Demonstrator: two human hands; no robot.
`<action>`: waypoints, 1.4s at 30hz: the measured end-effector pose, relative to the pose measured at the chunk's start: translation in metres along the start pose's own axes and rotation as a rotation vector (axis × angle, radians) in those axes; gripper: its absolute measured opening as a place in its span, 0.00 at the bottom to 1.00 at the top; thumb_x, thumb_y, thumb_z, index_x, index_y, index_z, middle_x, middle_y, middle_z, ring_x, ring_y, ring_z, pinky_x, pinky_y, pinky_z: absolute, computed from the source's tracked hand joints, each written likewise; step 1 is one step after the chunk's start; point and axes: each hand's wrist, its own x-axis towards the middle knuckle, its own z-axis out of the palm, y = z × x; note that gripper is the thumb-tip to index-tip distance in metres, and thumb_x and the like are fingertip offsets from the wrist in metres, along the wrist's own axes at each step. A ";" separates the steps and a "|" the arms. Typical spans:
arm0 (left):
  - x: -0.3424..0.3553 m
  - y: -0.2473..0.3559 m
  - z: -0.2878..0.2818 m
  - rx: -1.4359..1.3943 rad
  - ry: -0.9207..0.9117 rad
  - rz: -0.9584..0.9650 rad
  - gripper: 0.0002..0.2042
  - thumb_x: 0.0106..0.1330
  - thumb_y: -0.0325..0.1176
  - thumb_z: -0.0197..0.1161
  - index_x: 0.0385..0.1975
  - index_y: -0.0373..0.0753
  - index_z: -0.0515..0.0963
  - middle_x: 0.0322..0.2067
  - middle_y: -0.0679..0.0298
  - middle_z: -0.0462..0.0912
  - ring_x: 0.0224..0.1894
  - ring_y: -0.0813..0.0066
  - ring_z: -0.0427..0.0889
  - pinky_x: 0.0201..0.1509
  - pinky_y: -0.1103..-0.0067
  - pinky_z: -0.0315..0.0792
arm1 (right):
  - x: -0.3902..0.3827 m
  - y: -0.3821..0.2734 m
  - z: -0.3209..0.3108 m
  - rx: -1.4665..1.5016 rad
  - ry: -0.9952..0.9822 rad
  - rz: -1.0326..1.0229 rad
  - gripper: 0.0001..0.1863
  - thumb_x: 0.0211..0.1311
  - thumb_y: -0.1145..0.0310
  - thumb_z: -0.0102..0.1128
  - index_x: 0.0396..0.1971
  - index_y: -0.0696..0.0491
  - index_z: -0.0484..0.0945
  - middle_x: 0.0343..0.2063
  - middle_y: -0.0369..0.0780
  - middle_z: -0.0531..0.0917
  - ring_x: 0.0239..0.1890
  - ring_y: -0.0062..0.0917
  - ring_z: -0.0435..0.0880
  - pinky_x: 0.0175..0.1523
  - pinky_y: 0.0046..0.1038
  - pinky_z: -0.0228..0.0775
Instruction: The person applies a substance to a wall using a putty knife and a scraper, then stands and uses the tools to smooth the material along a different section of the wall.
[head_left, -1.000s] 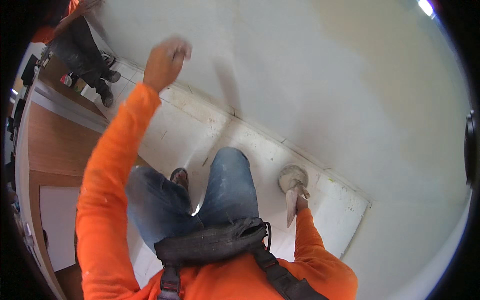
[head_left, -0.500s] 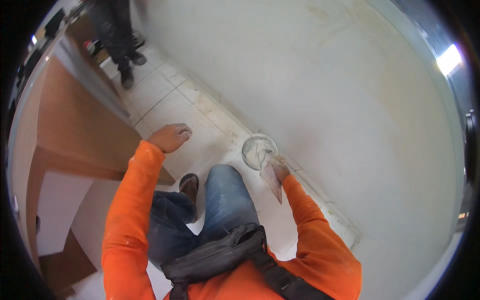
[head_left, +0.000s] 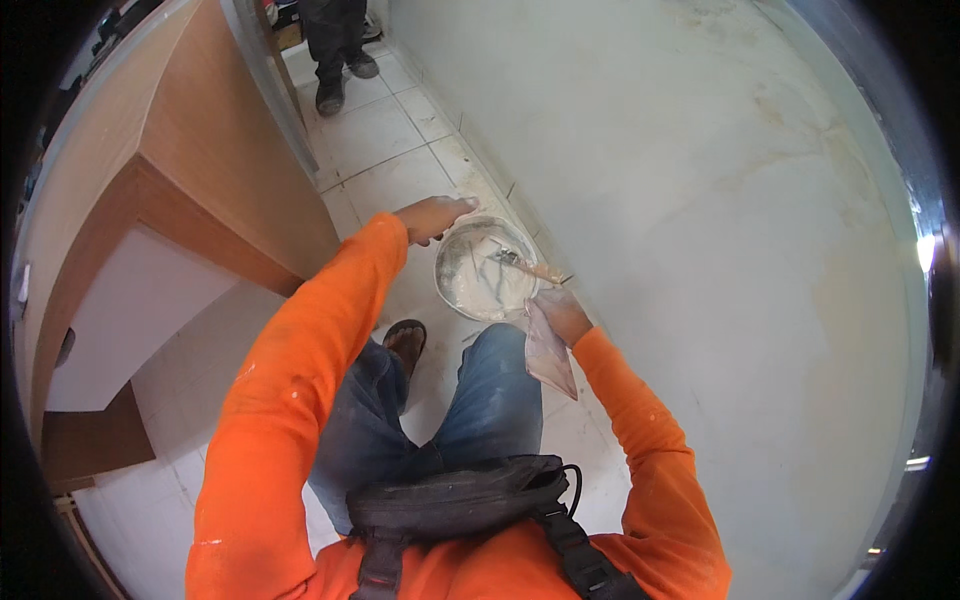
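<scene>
A round bucket (head_left: 443, 284) on the tiled floor holds whitish wet plaster. Inside it leans a tool with a wooden handle (head_left: 540, 270), its metal end down in the plaster and the handle over the right rim. My left hand (head_left: 437, 217) is at the bucket's far-left rim, fingers stretched out and holding nothing; whether it touches the rim I cannot tell. Close to the right rim, my right hand (head_left: 566, 314) is closed on a flat triangular board (head_left: 549, 352), smeared pale and pointing down toward me. Its fingers are partly hidden, beside the wooden handle.
A pale wall (head_left: 680, 250) runs along the right side, right behind the bucket. On the left stands a wooden desk (head_left: 225, 150) with a corner jutting toward me. Another person's legs (head_left: 335, 45) stand at the far end of the tiles (head_left: 375, 140). My knee (head_left: 497, 365) is just below the bucket.
My left hand has moved right to the bucket's rim. The right hand still grips the board, and the wooden handle now shows apart from it. The view has shifted and the bucket looks larger.
</scene>
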 end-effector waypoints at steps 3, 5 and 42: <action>0.000 -0.020 -0.005 0.001 -0.140 -0.039 0.38 0.63 0.67 0.49 0.60 0.37 0.73 0.59 0.51 0.74 0.60 0.56 0.73 0.62 0.63 0.68 | -0.003 -0.011 0.014 -0.228 0.069 -0.414 0.13 0.65 0.67 0.50 0.23 0.57 0.75 0.24 0.47 0.77 0.30 0.39 0.77 0.40 0.38 0.68; 0.007 -0.031 -0.003 -0.111 -0.207 -0.034 0.36 0.64 0.65 0.51 0.59 0.38 0.74 0.57 0.52 0.76 0.57 0.57 0.76 0.59 0.64 0.71 | -0.004 -0.022 0.009 -0.180 0.070 -0.396 0.11 0.63 0.69 0.50 0.22 0.57 0.74 0.23 0.46 0.76 0.29 0.38 0.76 0.39 0.38 0.68; 0.018 -0.008 -0.001 0.387 0.062 0.148 0.49 0.58 0.74 0.50 0.49 0.21 0.77 0.51 0.36 0.78 0.54 0.45 0.78 0.59 0.66 0.69 | 0.003 -0.084 -0.070 -0.506 0.110 -0.189 0.17 0.63 0.59 0.58 0.49 0.47 0.80 0.35 0.42 0.84 0.35 0.40 0.84 0.41 0.39 0.76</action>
